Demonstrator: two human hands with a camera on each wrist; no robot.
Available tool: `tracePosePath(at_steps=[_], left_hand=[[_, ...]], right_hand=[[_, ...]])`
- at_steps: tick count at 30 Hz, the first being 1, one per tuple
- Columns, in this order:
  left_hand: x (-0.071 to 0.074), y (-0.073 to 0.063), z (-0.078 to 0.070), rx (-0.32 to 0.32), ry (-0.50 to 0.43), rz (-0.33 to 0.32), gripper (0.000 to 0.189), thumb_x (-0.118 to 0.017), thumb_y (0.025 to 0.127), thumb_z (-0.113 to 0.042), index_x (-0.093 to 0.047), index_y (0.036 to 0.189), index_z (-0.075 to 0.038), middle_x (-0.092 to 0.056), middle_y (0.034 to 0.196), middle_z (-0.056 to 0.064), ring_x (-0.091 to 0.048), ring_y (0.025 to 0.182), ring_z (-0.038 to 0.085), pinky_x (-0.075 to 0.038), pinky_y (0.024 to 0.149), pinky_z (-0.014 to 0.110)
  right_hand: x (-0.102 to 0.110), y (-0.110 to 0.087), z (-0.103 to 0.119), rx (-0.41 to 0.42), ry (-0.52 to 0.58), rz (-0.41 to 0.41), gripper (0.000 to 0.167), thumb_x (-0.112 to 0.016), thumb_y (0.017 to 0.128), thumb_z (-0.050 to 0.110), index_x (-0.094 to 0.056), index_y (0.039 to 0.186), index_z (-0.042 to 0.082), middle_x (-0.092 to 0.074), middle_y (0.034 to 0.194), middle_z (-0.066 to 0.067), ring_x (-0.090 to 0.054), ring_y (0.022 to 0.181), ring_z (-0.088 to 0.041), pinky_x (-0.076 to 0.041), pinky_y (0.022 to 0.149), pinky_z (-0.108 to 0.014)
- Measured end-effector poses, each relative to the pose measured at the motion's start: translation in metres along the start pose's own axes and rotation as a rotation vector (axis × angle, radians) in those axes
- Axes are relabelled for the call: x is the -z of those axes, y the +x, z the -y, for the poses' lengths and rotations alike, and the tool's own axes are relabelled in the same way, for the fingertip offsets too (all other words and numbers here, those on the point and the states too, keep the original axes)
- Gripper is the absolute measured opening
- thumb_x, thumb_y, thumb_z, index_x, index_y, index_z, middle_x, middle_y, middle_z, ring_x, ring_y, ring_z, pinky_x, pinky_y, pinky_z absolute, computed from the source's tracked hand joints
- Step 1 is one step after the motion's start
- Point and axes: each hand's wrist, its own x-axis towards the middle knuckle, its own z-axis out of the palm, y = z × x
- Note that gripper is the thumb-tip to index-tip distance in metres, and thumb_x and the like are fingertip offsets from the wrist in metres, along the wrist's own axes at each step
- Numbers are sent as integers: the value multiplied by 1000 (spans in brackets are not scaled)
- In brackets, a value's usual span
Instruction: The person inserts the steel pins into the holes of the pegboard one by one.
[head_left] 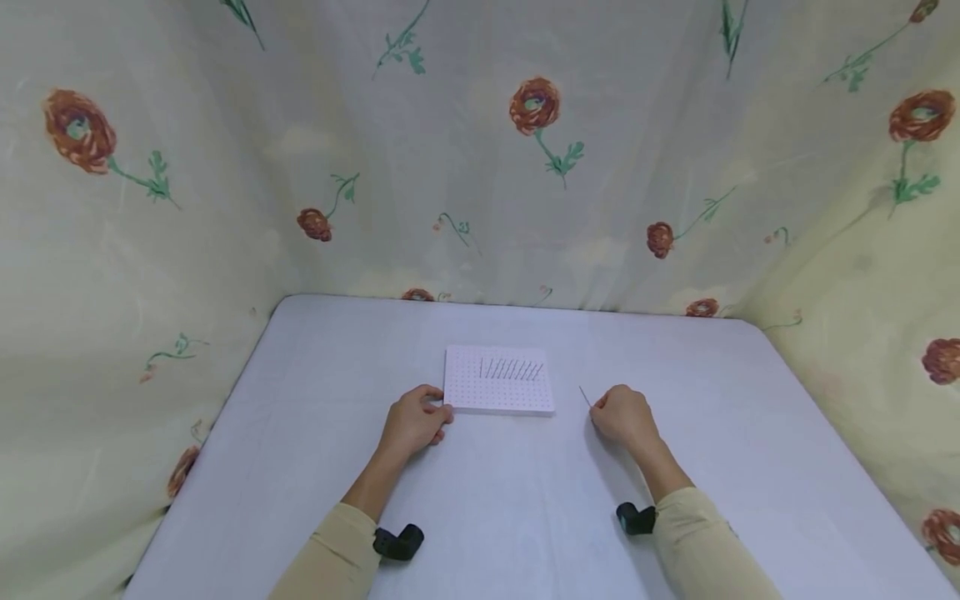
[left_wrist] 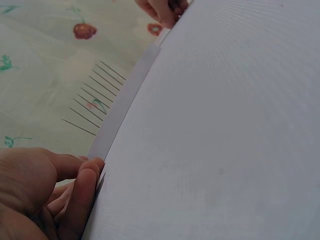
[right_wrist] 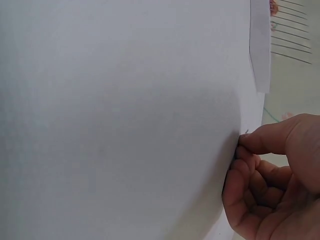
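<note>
A white perforated board [head_left: 498, 400] lies on the table, with a row of thin dark pins [head_left: 512, 369] standing in its holes, most leaning in the head view. My left hand [head_left: 414, 419] holds the board's near left corner, thumb at the front and fingers by the left side. To the right of the board, my right hand [head_left: 622, 414] pinches a loose thin pin [head_left: 585, 396] between thumb and fingertips, low over the table. In the right wrist view the curled fingers [right_wrist: 240, 187] hide most of that pin.
The white-covered table [head_left: 495, 500] has rounded far corners. Behind it and along both sides hangs a pale curtain [head_left: 465, 167] with printed orange flowers. A black wrist device [head_left: 399, 542] sits on the left forearm, another black device [head_left: 636, 518] on the right.
</note>
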Motion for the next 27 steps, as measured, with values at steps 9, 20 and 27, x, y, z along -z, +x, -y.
tracePosePath(at_steps=[9,20,27], left_hand=[[0,0,-2,13,6,5,32,-69,97,-17,-63,126,-6,-75,83,5,-63,54,12,-55,51,21],[1,3,-1,12,4,11,32,-69,97,-17,-63,126,-6,-75,83,4,-63,54,11,-55,51,21],[1,2,0,15,-2,13,32,-69,96,-16,-63,126,-5,-75,83,5,-63,53,11,-55,51,21]], right_hand=[[3,3,5,38,-77,59,20,-58,86,13,-67,77,-3,-67,77,-18,-57,68,-27,-49,58,-37],[2,10,10,35,-156,157,24,-55,91,18,-64,84,-3,-63,80,-17,-56,70,-28,-47,58,-37],[1,9,10,33,-168,200,28,-53,94,19,-67,88,-5,-64,80,-16,-57,70,-27,-47,59,-35]])
